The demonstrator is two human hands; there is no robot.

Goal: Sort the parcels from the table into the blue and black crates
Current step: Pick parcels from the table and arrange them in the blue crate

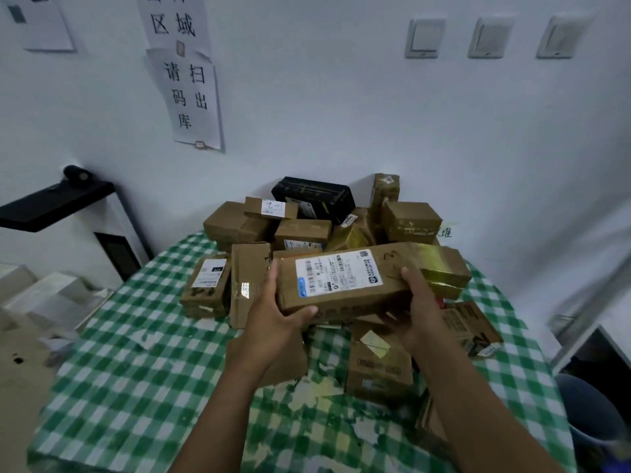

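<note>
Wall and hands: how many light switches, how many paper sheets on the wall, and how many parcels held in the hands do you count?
Light switches: 3
Paper sheets: 3
Held parcel: 1
Total: 7

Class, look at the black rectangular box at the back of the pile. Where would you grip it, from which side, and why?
Probably its two short ends, coming from above and the front: the black rectangular box lies on top of brown cartons, long side facing us, with the wall close behind.
</note>
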